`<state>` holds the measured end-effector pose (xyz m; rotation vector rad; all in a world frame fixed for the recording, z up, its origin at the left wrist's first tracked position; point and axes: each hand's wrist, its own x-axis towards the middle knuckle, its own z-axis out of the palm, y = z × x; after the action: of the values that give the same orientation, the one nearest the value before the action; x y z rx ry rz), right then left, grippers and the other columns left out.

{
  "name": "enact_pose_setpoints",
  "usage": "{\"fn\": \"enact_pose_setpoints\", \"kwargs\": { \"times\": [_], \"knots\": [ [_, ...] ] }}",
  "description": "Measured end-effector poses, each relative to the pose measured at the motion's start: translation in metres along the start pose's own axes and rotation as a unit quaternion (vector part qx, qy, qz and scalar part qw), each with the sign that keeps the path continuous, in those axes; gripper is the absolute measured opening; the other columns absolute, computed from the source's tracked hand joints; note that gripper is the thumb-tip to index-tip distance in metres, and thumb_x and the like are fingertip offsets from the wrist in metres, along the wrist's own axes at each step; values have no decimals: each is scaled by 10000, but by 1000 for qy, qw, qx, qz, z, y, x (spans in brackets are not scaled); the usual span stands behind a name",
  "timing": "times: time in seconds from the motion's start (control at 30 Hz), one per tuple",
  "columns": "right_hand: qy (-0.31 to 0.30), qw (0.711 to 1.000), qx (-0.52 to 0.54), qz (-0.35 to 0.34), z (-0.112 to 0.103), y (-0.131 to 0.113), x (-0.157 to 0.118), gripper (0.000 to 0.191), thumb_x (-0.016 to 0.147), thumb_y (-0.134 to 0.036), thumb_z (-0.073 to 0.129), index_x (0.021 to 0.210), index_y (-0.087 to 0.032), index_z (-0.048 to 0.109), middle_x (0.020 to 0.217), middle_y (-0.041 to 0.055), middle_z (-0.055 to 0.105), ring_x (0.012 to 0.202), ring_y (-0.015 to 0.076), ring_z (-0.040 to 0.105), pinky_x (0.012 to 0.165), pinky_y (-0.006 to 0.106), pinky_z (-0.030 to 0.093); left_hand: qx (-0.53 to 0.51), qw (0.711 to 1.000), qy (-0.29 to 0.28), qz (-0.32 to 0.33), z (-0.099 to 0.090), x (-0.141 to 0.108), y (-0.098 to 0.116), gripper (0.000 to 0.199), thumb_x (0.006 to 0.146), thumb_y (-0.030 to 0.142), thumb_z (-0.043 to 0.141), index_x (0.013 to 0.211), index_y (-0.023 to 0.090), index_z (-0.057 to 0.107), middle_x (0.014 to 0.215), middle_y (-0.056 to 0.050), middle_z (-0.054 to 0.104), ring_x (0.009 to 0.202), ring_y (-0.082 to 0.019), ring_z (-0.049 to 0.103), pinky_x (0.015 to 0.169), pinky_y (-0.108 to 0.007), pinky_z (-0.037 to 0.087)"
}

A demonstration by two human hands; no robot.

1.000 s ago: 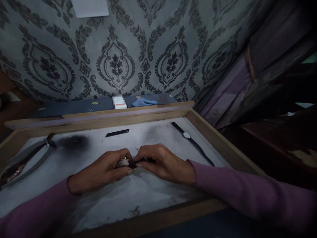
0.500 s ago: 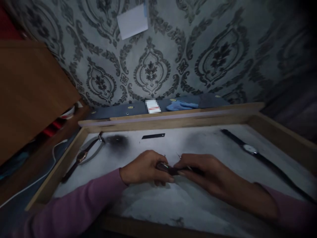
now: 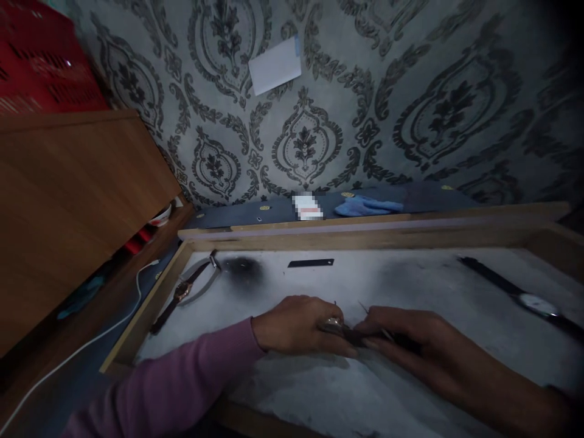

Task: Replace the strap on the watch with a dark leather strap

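My left hand (image 3: 298,325) is closed around the case end of what looks like a wristwatch (image 3: 334,326) with a dark strap. Its thumb and fingers hide much of the case. Close on the right, my right hand (image 3: 417,331) pinches the dark strap between thumb and fingers. A thin metal bit sticks up near the right fingertips, too small to name. Beyond the hands lies a dark snap-off knife blade (image 3: 311,263). A brown-strapped watch (image 3: 182,291) lies to the left, and a black-strapped watch (image 3: 538,304) with a pale dial lies to the right.
A shallow wooden-rimmed tray (image 3: 292,240) with a pale, smudged bottom surrounds the work. Behind its rim are a blue cloth (image 3: 368,205) and a small white box (image 3: 308,207). A wooden cabinet (image 3: 86,194), a red basket (image 3: 50,61) and a white cable (image 3: 104,334) are at the left.
The camera view has swung, so everything sits further right and lower. Both hands keep hold of the same watch, with little visible change in grip.
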<state>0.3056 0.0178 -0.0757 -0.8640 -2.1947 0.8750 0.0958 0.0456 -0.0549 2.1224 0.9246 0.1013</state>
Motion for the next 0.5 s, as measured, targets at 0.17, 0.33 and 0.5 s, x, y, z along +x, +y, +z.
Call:
{"fn": "enact_pose_setpoints", "kwargs": {
  "times": [0.17,0.33,0.5],
  "knots": [
    [-14,999,11,33,1,-5,-1,200,904,-245,496,828,-199,675,749,36,708,655,154,660,585,233,512,-21,1000,8,0,2,-1,1,320,846,486,630,789,173,606,700,10,564,708,-158,550,587,-236,345],
    [-16,998,15,57,1,-7,-4,162,891,-203,523,827,-159,666,754,35,696,686,137,641,616,216,479,-56,998,19,15,5,-3,3,358,868,488,549,711,166,553,621,35,436,607,-124,434,514,-215,296],
    [-3,998,35,52,1,-6,-7,104,865,-166,571,869,-133,669,770,29,688,671,116,610,612,208,454,-68,997,-5,18,8,-3,2,248,861,367,530,796,138,597,665,27,449,636,-127,435,545,-217,329]
  ]
}}
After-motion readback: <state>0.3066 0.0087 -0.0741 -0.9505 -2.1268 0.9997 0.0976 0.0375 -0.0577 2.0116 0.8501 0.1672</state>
